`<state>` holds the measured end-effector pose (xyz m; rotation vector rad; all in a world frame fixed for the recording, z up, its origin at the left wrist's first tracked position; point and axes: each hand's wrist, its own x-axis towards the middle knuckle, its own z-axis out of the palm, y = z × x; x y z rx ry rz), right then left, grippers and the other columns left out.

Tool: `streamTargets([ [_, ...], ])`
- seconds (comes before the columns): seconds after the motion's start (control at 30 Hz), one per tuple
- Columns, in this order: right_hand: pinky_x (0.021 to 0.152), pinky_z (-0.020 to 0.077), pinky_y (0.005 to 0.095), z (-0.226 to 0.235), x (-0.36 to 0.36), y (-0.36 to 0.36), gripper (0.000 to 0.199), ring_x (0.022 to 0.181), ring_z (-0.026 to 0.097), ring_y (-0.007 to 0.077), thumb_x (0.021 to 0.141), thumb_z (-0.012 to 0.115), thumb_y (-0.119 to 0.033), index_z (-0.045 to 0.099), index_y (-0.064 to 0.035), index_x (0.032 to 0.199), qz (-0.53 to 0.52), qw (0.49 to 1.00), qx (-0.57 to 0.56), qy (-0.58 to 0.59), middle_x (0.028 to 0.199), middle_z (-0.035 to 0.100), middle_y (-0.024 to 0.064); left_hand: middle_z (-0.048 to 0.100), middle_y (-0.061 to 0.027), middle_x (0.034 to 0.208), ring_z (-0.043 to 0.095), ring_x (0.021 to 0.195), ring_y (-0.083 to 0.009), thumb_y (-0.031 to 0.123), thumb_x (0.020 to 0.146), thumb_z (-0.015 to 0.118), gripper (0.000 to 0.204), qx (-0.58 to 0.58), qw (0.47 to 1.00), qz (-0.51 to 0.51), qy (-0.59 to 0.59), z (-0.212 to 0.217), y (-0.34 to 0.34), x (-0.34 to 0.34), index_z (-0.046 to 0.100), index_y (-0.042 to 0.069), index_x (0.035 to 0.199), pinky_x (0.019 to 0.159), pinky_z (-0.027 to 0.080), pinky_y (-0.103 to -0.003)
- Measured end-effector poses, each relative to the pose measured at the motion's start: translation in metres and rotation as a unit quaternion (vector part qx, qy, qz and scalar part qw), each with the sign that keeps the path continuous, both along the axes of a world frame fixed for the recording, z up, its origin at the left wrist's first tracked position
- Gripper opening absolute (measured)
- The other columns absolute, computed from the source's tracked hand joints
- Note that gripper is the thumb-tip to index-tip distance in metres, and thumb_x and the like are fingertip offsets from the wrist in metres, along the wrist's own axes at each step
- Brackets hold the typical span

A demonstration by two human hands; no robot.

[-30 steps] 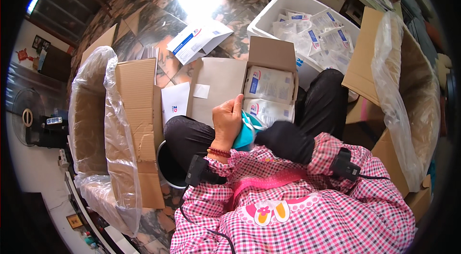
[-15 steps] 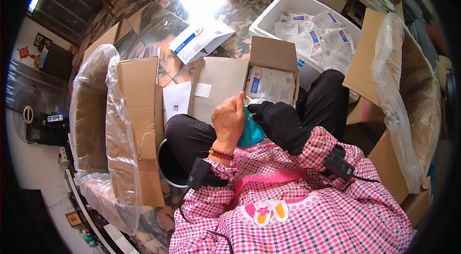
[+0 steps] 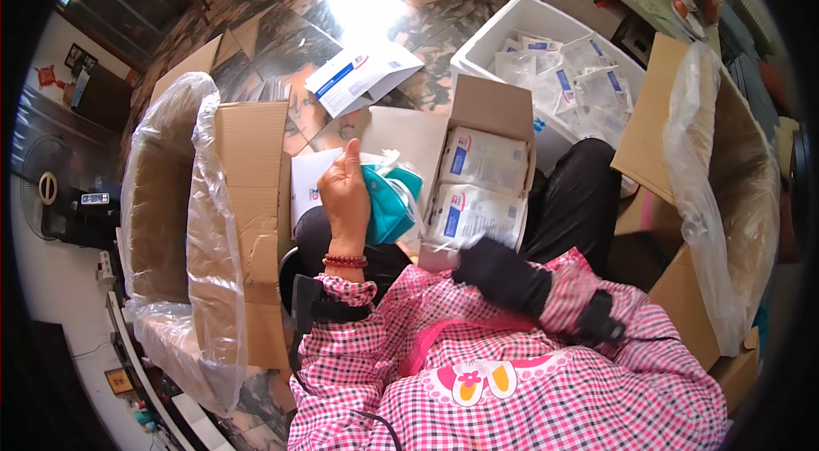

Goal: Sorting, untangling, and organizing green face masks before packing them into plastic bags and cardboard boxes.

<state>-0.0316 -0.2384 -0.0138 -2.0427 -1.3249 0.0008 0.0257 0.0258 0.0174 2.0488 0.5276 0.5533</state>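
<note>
My bare left hand [image 3: 345, 188], with a beaded bracelet at its wrist, grips a teal face mask [image 3: 391, 210] that has white straps. The mask is held upright over my lap, left of a small open carton [image 3: 492, 103]. Two stacks of clear flat packets [image 3: 478, 216] with blue and white labels sit in that carton. At the carton's near edge is my right hand [image 3: 503, 276] in a black glove. Motion smears its fingers, and a thin white strip shows by the fingertips; whether they hold it I cannot tell.
A white foam box [image 3: 478, 46] with many clear packets stands at the far right. Plastic-lined cardboard boxes flank me, one left [image 3: 252, 186] and one right [image 3: 644, 122]. White printed card [image 3: 363, 75] lies on the marble floor ahead. A fan [image 3: 51, 186] stands far left.
My left hand has moved left with the teal mask, uncovering the carton's nearer packets. My right hand has come away from the mask and back toward my body.
</note>
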Motion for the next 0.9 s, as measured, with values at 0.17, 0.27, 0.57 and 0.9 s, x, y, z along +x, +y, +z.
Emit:
streamTargets([
  [0.17,0.067,0.0522,0.0405,0.067,0.039,0.018,0.03,0.076,0.066,0.0315,0.086,0.065,-0.006,0.069,-0.0107,0.115,-0.131,0.964,0.194,0.127,0.088,0.068,0.0129,0.047,-0.0028,0.055,0.039,0.056,-0.0089,0.046,0.105,0.049,0.062,-0.094,0.992,-0.083,-0.028,-0.011,-0.023,-0.013,0.061,-0.005,0.071,0.051,0.036,-0.033],
  [0.27,0.068,0.0537,0.0381,0.073,0.039,0.028,0.04,0.078,0.068,0.0299,0.085,0.068,-0.004,0.066,-0.0128,0.125,-0.181,0.982,0.055,0.015,0.093,0.07,0.0108,0.048,0.0011,0.057,0.04,0.057,-0.0065,0.045,0.105,0.049,0.06,-0.152,0.982,-0.115,-0.014,-0.018,-0.039,-0.022,0.063,-0.003,0.072,0.051,0.035,-0.029],
  [0.57,0.057,0.0495,0.0401,0.05,0.051,0.034,0.023,0.064,0.062,0.028,0.082,0.066,-0.016,0.068,-0.012,0.104,-0.185,0.972,-0.028,-0.14,0.075,0.059,0.0071,0.043,0.0004,0.054,0.037,0.056,-0.0067,0.04,0.103,0.058,0.051,-0.14,0.975,-0.174,-0.012,-0.012,-0.065,-0.029,0.061,-0.002,0.073,0.05,0.033,-0.03],
  [0.9,0.064,0.0542,0.0427,0.034,0.056,0.029,0.017,0.076,0.069,0.0327,0.087,0.061,-0.018,0.067,-0.0085,0.1,-0.172,0.98,-0.051,0.08,0.085,0.067,0.0132,0.053,-0.0196,0.06,0.047,0.052,-0.0344,0.035,0.095,0.067,0.047,0.059,0.987,-0.151,0.007,-0.004,-0.071,-0.021,0.056,0.0,0.067,0.053,0.04,-0.041],
])
